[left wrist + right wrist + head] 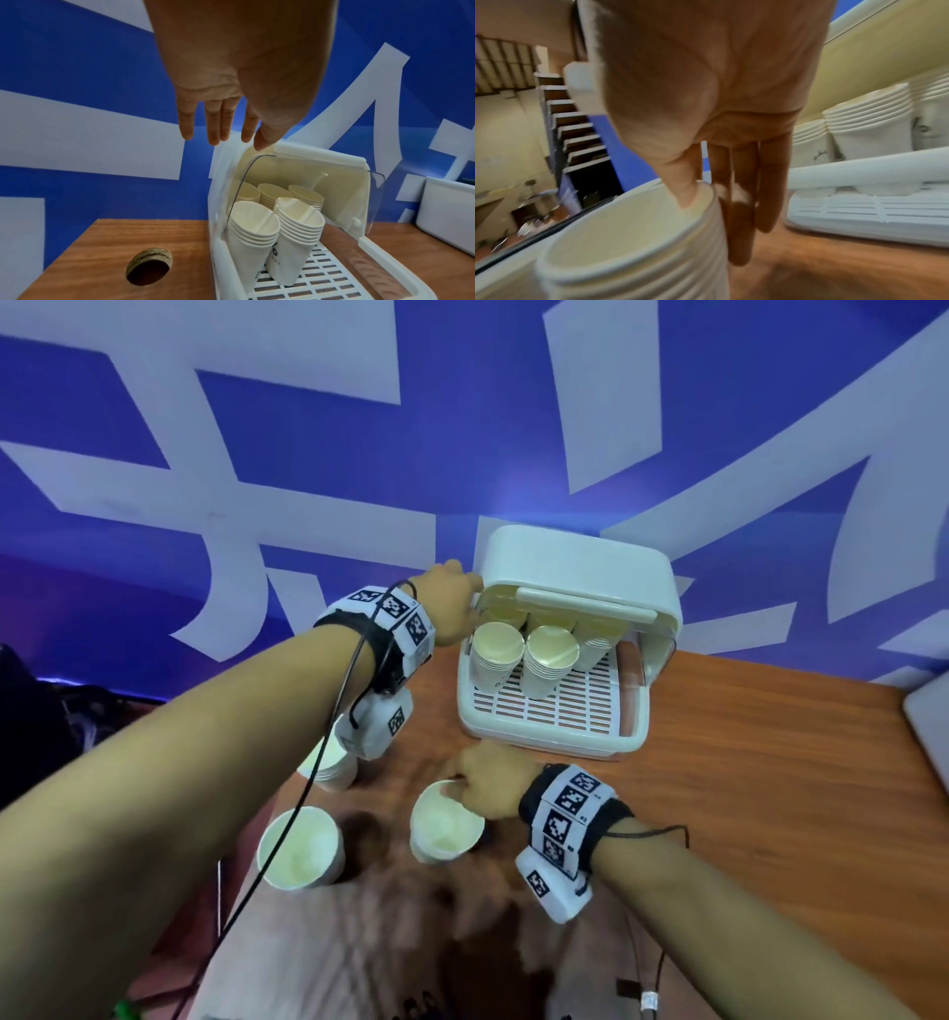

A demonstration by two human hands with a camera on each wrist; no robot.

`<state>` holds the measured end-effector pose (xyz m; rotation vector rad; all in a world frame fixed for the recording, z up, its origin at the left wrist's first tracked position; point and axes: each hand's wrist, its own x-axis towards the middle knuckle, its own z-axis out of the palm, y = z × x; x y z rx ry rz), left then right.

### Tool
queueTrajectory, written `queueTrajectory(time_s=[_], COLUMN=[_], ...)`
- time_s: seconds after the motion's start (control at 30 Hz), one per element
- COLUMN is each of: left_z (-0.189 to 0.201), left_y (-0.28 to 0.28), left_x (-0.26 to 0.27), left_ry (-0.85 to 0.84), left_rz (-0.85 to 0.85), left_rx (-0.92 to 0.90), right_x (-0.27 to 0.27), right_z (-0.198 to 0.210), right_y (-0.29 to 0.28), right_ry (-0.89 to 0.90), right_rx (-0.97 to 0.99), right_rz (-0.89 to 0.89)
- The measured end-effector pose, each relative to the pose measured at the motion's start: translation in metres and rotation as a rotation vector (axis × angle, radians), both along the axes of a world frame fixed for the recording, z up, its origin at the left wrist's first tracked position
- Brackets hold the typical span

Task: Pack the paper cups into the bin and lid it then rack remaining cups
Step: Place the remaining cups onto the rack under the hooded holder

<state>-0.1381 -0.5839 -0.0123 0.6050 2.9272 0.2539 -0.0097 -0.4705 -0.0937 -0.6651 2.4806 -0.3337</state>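
Nearest me, a stack of paper cups (pixel 300 849) stands on the wooden table (pixel 744 788) by my left forearm, nothing touching it. Just right of it my right hand (pixel 488 785) pinches the rim of a second cup stack (pixel 445 823): in the right wrist view the thumb (pixel 684 182) sits inside the rim and the other fingers (pixel 744 192) run down the outer wall, frame blurry. A third cup stack (pixel 331 762) is partly hidden under my left wrist rig, farther back on the table. Beyond that, the white bin (pixel 554 706) sits on the table near the blue-and-white wall (pixel 308 454), its slatted floor bare at the front, several cup stacks inside (pixel 275 233) crowded toward the back, leaning a bit. Its lid (pixel 321 162) is flipped up, clear panel raised above the cups. My left hand (pixel 452 603) is at the bin's upper left corner; in the left wrist view the fingers (pixel 216 125) are straight and spread slightly, thumb tip at the lid's edge, holding nothing; contact I cannot tell. A round cable hole (pixel 149 268) shows in the tabletop left of the bin. A white box (pixel 447 213) sits to the bin's right.
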Motion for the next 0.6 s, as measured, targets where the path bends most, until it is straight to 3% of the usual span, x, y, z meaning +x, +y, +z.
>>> queueTrajectory(time_s=[0.27, 0.43, 0.6], left_z=[0.003, -0.003, -0.010], left_y=[0.025, 0.054, 0.077], left_x=[-0.017, -0.027, -0.049], left_ry=[0.063, 0.281, 0.207], left_rz=[-0.024, -0.238, -0.225], left_rx=[-0.025, -0.133, -0.063], right_x=[-0.058, -0.076, -0.087], right_z=[0.033, 0.039, 0.018], right_y=[0.099, 0.149, 0.160], right_ry=[0.203, 0.247, 0.250], right_rx=[-0.094, -0.034, 0.079], right_rz=[-0.580, -0.806, -1.060])
